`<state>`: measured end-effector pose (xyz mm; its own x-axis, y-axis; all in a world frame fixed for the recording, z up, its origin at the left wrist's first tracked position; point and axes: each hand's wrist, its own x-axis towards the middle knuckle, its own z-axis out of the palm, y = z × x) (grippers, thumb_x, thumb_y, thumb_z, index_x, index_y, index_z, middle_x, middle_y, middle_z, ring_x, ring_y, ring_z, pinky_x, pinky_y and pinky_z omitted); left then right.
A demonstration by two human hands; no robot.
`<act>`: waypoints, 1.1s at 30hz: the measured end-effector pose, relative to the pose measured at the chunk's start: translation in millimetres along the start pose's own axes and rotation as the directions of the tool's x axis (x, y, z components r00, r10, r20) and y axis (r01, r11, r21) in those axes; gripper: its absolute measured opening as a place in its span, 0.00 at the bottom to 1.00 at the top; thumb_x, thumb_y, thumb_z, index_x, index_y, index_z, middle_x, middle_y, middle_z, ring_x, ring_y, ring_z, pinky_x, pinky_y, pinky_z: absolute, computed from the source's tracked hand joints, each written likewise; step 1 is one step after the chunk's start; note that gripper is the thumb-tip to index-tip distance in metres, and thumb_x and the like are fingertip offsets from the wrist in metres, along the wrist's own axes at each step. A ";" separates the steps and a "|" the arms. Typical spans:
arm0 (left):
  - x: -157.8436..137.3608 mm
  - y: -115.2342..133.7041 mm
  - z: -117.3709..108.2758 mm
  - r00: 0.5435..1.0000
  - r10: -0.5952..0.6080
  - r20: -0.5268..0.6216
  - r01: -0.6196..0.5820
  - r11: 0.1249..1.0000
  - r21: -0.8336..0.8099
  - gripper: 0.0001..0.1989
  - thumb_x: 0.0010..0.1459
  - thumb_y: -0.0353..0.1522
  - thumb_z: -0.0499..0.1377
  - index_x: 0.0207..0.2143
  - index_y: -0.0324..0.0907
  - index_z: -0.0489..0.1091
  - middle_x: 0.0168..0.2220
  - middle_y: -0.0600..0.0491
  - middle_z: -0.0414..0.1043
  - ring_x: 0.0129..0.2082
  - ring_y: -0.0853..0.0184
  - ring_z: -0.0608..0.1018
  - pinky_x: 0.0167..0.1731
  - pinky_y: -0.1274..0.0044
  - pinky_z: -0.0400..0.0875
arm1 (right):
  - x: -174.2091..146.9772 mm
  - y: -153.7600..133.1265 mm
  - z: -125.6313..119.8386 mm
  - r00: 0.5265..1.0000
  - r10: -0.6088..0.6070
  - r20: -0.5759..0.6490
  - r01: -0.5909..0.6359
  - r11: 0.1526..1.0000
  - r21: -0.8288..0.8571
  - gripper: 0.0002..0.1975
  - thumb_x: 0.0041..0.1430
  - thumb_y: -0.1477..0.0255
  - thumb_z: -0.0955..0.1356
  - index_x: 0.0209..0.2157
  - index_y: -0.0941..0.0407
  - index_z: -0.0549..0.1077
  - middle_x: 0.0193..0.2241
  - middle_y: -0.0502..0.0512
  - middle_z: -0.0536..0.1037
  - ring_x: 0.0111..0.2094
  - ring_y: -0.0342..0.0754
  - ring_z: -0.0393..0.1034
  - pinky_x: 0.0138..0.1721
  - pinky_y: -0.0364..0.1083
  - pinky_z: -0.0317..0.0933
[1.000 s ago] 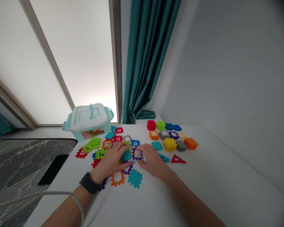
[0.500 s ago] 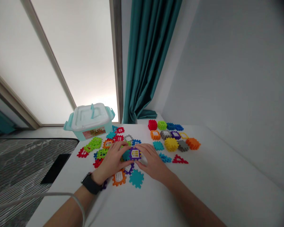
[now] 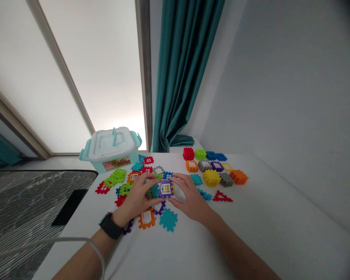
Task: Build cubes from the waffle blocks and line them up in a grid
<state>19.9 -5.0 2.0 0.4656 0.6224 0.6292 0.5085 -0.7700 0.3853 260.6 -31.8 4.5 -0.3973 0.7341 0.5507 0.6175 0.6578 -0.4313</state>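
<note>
Boldly purple, notched window tile.

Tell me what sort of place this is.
Probably a room in a home: a long teal curtain hangs beside bright panels, and colourful toothed plastic tiles lie on a white table.

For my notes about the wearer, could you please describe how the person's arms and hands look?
Both the left hand and right hand are ungloved, and the forearms show no sleeves. The left wrist wears a dark smartwatch; the right wrist shows none. A pale cable curves before the left forearm.
</note>
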 end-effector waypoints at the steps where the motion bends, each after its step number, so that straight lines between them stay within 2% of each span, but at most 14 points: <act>1: -0.3 0.1 0.5 1.000 -0.002 0.004 0.002 1.000 0.004 0.23 0.57 0.42 0.67 0.52 0.46 0.69 0.50 0.45 0.68 0.51 0.55 0.73 0.50 0.61 0.71 | -0.1 0.6 0.5 1.000 0.001 0.009 -0.001 1.000 0.004 0.28 0.62 0.68 0.70 0.62 0.50 0.61 0.59 0.63 0.67 0.60 0.59 0.63 0.61 0.63 0.62; 10: -1.9 2.0 1.1 0.999 -0.018 0.051 0.017 1.000 0.004 0.23 0.55 0.38 0.69 0.52 0.46 0.69 0.51 0.45 0.68 0.51 0.55 0.73 0.51 0.62 0.71 | -0.1 1.4 1.1 1.000 0.020 0.012 -0.021 0.999 0.049 0.28 0.57 0.70 0.73 0.58 0.51 0.64 0.57 0.62 0.67 0.60 0.59 0.63 0.60 0.61 0.62; 18: -1.8 1.2 0.2 0.995 -0.019 0.096 0.016 0.999 0.038 0.23 0.55 0.39 0.69 0.51 0.45 0.70 0.51 0.45 0.68 0.51 0.55 0.72 0.51 0.62 0.70 | -1.5 1.9 2.7 0.999 0.021 0.032 -0.024 0.996 0.090 0.27 0.56 0.72 0.72 0.57 0.53 0.64 0.56 0.63 0.66 0.59 0.58 0.62 0.61 0.61 0.61; 27: -0.3 -1.5 -3.3 0.983 0.006 0.181 -0.015 0.999 0.046 0.28 0.54 0.36 0.69 0.56 0.48 0.68 0.53 0.45 0.68 0.53 0.54 0.72 0.52 0.62 0.70 | -1.9 10.2 -6.6 0.988 -0.009 0.155 -0.008 0.994 0.108 0.25 0.59 0.70 0.72 0.57 0.49 0.66 0.55 0.60 0.67 0.59 0.56 0.62 0.60 0.59 0.62; 30: 0.5 -0.5 -3.0 0.989 -0.023 0.146 0.017 0.999 0.040 0.28 0.54 0.34 0.69 0.57 0.47 0.67 0.52 0.45 0.69 0.52 0.55 0.73 0.52 0.62 0.70 | -1.8 10.9 -2.7 0.995 -0.004 0.103 -0.008 0.993 0.118 0.23 0.58 0.70 0.73 0.54 0.51 0.66 0.53 0.60 0.69 0.57 0.57 0.65 0.58 0.60 0.63; 33: 1.7 0.6 -2.8 0.996 -0.044 0.082 0.043 0.999 0.014 0.19 0.57 0.34 0.67 0.50 0.45 0.69 0.50 0.46 0.71 0.51 0.56 0.74 0.51 0.64 0.71 | -2.3 9.7 5.5 1.000 0.024 0.009 -0.025 0.991 0.130 0.23 0.57 0.71 0.73 0.53 0.52 0.66 0.51 0.61 0.70 0.55 0.57 0.66 0.57 0.61 0.64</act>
<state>19.0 -4.8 5.1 0.5005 0.6652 0.5540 0.5381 -0.7404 0.4029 263.7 -26.2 -4.9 -0.3887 0.7509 0.5339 0.5332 0.6559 -0.5343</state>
